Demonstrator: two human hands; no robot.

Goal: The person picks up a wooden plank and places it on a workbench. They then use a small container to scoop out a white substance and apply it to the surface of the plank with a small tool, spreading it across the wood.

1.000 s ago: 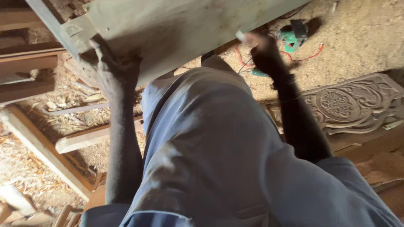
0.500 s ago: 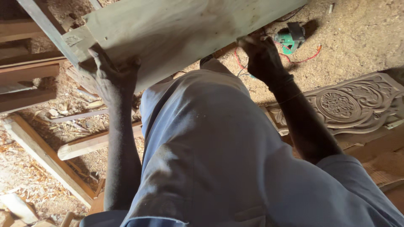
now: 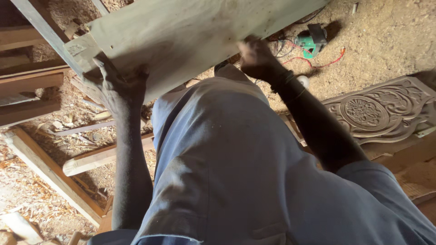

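Your left hand (image 3: 119,84) and right hand (image 3: 255,56) grip the near edge of the wide board (image 3: 190,31), likely stiff and heavy, so hold it well apart.

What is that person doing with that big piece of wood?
A person is gripping a big pale wooden board with both hands. The left hand grips its near edge by the corner, and the right hand grips the same edge further along. The board is off the ground, in front of their body. Below, the floor is covered in sawdust, with a carved wooden panel, a green power tool and loose wooden planks lying about.
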